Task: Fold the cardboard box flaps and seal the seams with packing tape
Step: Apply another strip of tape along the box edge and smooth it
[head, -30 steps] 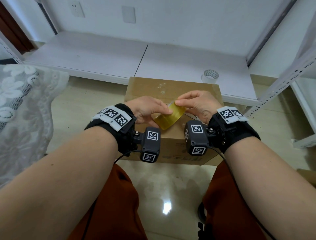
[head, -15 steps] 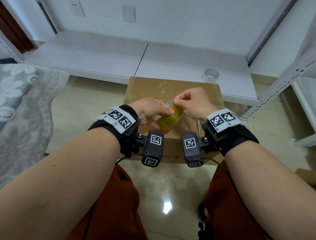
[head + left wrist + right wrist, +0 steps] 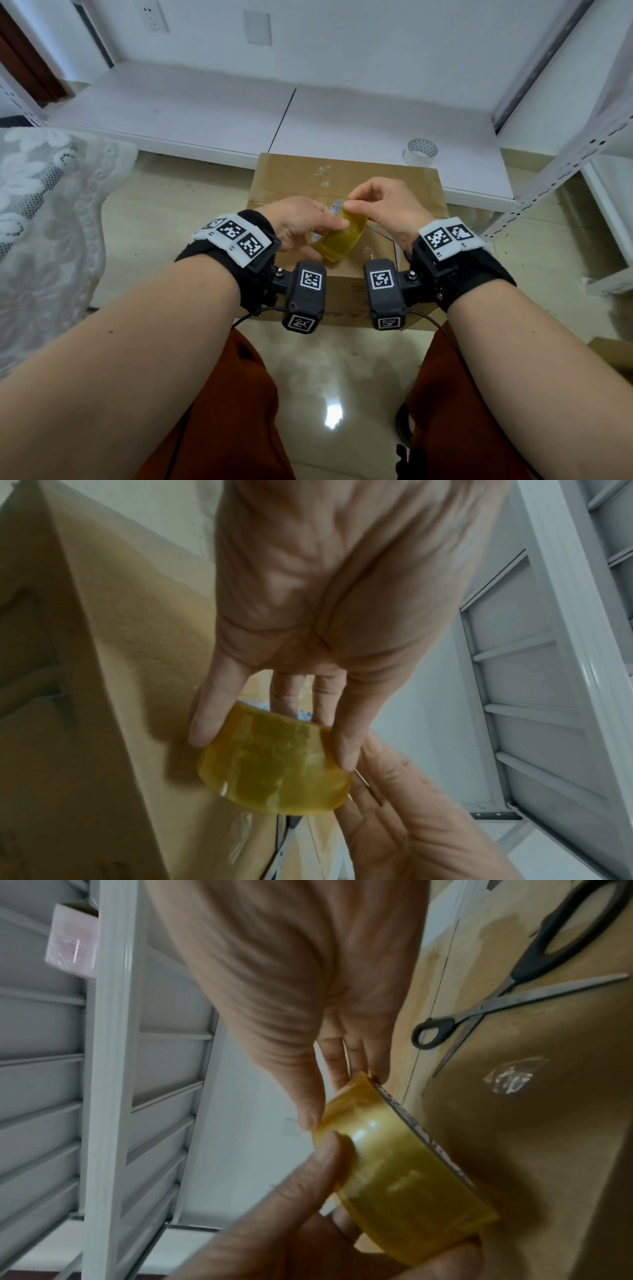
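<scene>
A roll of yellow packing tape point(image 3: 339, 239) is held just above the top of a closed cardboard box point(image 3: 291, 174) that stands on the tiled floor point(image 3: 178, 205). The roll is gripped by the left hand point(image 3: 301, 222): in the left wrist view the fingers point(image 3: 205, 718) are curled round the roll's outer band, with 2 fingers reaching into its core. The right hand point(image 3: 383, 202) is placed at the roll's upper edge; thumb and forefinger are pressed together there, pinching at the tape band, though whether a free end is caught cannot be told. In the right wrist view, the right fingers point(image 3: 308, 1107) are seen against the roll's rim.

Black-handled scissors point(image 3: 514, 988) are lying on the box top near its right edge, blades parted. A crumpled scrap of clear tape point(image 3: 514, 1080) is stuck on the box top close to the scissors. A second roll, clear tape point(image 3: 420, 153), is standing on the low white shelf point(image 3: 342, 130) beyond the box's far right corner.
</scene>
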### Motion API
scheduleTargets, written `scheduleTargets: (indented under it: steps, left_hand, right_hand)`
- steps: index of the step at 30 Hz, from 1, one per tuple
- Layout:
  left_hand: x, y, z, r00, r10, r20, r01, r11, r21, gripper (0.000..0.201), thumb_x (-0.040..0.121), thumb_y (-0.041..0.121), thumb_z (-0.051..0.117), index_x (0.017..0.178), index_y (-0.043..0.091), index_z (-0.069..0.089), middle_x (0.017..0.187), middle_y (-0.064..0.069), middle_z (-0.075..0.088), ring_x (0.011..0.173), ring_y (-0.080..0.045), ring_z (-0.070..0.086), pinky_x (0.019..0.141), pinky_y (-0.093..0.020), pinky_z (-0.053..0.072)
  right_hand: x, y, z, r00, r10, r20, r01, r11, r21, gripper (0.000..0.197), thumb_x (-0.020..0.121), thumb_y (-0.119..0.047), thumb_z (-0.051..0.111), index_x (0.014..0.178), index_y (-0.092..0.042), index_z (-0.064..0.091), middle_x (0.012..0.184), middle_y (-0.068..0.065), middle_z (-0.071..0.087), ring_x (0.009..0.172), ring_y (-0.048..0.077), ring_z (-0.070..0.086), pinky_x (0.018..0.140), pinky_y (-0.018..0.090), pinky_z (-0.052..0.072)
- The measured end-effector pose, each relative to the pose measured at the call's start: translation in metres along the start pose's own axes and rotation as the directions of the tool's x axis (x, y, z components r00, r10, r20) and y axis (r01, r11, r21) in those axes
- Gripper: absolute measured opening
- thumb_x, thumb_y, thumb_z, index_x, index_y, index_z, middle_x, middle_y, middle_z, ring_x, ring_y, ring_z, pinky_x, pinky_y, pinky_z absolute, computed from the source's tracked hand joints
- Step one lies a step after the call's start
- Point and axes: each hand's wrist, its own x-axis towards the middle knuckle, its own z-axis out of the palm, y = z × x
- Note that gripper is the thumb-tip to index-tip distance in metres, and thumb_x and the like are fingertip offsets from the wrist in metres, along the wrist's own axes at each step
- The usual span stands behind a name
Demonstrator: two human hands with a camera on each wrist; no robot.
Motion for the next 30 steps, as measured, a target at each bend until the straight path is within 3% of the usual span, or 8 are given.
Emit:
scheduleTargets:
  steps: [5,11,15,20,24,27,28,30]
  left_hand:
    - [-0.001,0.002,0.001,1.0,-0.022,0.017,0.022,1.0,-0.007,0.009,0.092,0.019,0.062,0.089,0.012,0.057,0.105,-0.009,0.064,0.09,-0.025,0.066,0.079,-0.04,0.056]
    - [0.0,0.002,0.002,1.0,-0.013,0.007,0.013,1.0,-0.009,0.013,0.093,0.019,0.06,0.083,0.013,0.054,0.098,-0.007,0.062,0.087,-0.024,0.065,0.083,-0.041,0.054]
    - [-0.001,0.002,0.001,0.998,-0.042,0.055,0.042,0.999,0.005,0.012,0.091,0.018,0.062,0.083,0.012,0.055,0.099,-0.008,0.065,0.089,-0.025,0.068,0.078,-0.039,0.057]
    - [-0.002,0.001,-0.002,0.996,-0.052,0.078,0.052,0.999,-0.003,0.014,0.089,0.016,0.064,0.082,0.01,0.053,0.102,-0.01,0.066,0.096,-0.03,0.067,0.08,-0.042,0.057]
    - [-0.007,0.003,-0.002,0.994,-0.056,0.098,0.061,0.997,-0.048,0.011,0.091,0.017,0.06,0.083,0.011,0.056,0.099,-0.009,0.066,0.088,-0.029,0.068,0.061,-0.036,0.061]
    - [-0.008,0.003,0.0,0.999,-0.033,0.037,0.032,0.999,0.015,0.014,0.092,0.019,0.061,0.079,0.013,0.057,0.095,-0.007,0.067,0.063,-0.017,0.07,0.048,-0.027,0.055]
    - [-0.005,0.002,-0.001,1.0,-0.019,0.006,0.018,0.997,0.074,0.016,0.091,0.022,0.063,0.078,0.015,0.058,0.099,-0.007,0.067,0.068,-0.018,0.07,0.052,-0.028,0.056]
    - [-0.001,0.001,-0.002,0.999,0.01,-0.042,0.0,0.976,0.22,0.02,0.086,0.033,0.068,0.075,0.018,0.06,0.112,-0.006,0.066,0.092,-0.023,0.064,0.077,-0.034,0.054]
  right_hand:
    - [0.003,0.004,0.002,0.998,0.023,-0.051,-0.019,0.997,0.076,0.011,0.073,-0.006,0.077,0.072,-0.004,0.066,0.099,0.008,0.07,0.096,0.017,0.066,0.091,0.039,0.053]
    - [0.004,0.004,0.008,0.999,0.006,-0.045,-0.007,1.0,-0.018,0.01,0.089,-0.009,0.062,0.087,0.0,0.066,0.102,0.004,0.066,0.099,0.016,0.062,0.093,0.035,0.05]
    - [0.008,0.006,0.006,0.994,-0.006,-0.106,-0.006,0.993,-0.119,0.017,0.095,-0.012,0.053,0.078,-0.01,0.057,0.09,0.001,0.063,0.087,0.012,0.061,0.091,0.035,0.05]
    - [0.008,0.006,0.0,0.997,0.009,-0.074,-0.003,0.997,0.079,0.008,0.089,-0.013,0.063,0.093,-0.006,0.067,0.098,0.007,0.07,0.096,0.019,0.066,0.088,0.034,0.055]
    - [0.002,0.006,0.004,0.997,-0.071,-0.015,0.072,0.996,0.053,0.017,0.078,-0.012,0.075,0.095,-0.011,0.074,0.094,0.0,0.072,0.092,0.01,0.066,0.08,0.019,0.051]
    - [0.003,0.007,0.005,0.995,-0.078,-0.066,0.082,0.994,0.067,0.015,0.074,-0.007,0.077,0.089,-0.007,0.075,0.09,0.003,0.073,0.089,0.014,0.067,0.076,0.016,0.052]
    - [0.003,0.007,0.005,0.994,-0.079,-0.076,0.084,0.994,0.071,0.013,0.074,-0.006,0.077,0.086,-0.004,0.075,0.09,0.005,0.073,0.089,0.015,0.068,0.074,0.015,0.052]
    - [0.003,0.007,0.006,0.993,-0.086,-0.077,0.091,0.994,0.063,0.009,0.075,-0.005,0.076,0.082,-0.002,0.073,0.092,0.005,0.072,0.09,0.016,0.068,0.074,0.015,0.052]
